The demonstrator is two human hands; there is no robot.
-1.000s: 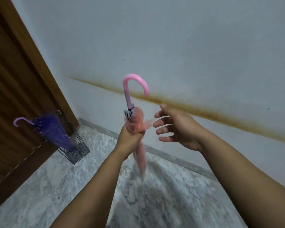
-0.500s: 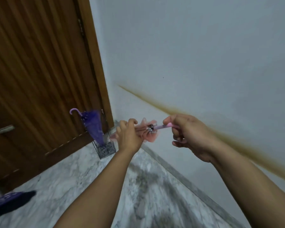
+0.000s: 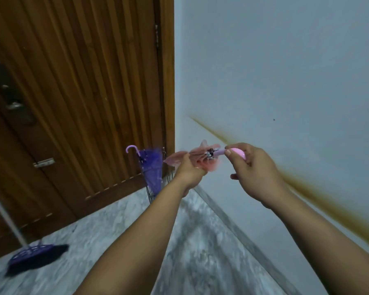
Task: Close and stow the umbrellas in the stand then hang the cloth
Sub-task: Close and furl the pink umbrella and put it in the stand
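Note:
A small pink umbrella [image 3: 202, 156] lies roughly level between my hands at chest height. My left hand [image 3: 190, 171] grips its folded pink canopy. My right hand [image 3: 251, 169] holds the pink curved handle, thumb on top. A purple umbrella [image 3: 151, 167], closed, stands handle-up in the wire umbrella stand [image 3: 166, 177] on the floor in the corner by the door. The stand's base is hidden behind my left forearm. No cloth is in view.
A brown wooden door [image 3: 77, 92] fills the left, with a white wall [image 3: 275, 71] on the right bearing a brown streak. A purple broom [image 3: 34, 255] with a pale stick rests on the marble floor [image 3: 200, 252] at lower left.
The pink umbrella went from upright in my left hand to level, and my right hand took hold of its handle. The view swung left, bringing the door, stand and broom closer into view.

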